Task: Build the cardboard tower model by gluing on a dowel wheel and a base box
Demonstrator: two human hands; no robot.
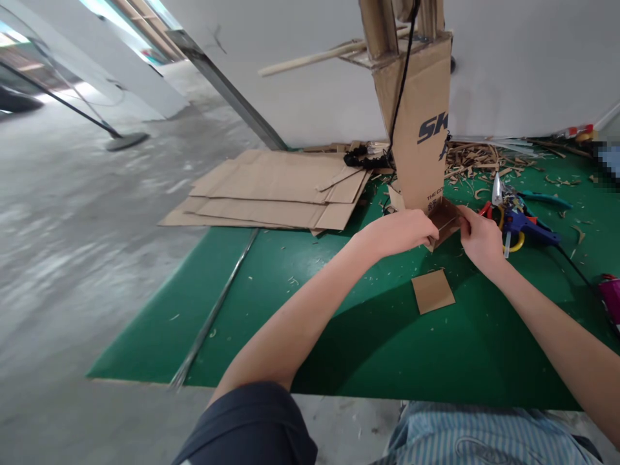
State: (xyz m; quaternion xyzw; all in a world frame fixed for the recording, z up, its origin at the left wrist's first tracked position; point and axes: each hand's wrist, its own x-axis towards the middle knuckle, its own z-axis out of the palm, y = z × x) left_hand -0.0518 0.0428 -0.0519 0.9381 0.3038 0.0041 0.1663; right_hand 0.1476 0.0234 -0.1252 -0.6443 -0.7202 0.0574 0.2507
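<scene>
Sleeved arm (290, 329) outstretched, hands (393, 234) pinching cardboard (445, 218).

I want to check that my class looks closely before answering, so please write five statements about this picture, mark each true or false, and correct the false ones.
1. The left hand and the right hand both touch the small open cardboard box. True.
2. The cardboard square is held in the right hand. False: it lies on the green surface, nearer the wearer than the box.
3. The blue glue gun lies to the right of the right hand. True.
4. The flat cardboard sheets lie to the right of the tall cardboard form. False: they lie to its left.
5. The tall cardboard form has dark lettering on it. True.
</scene>
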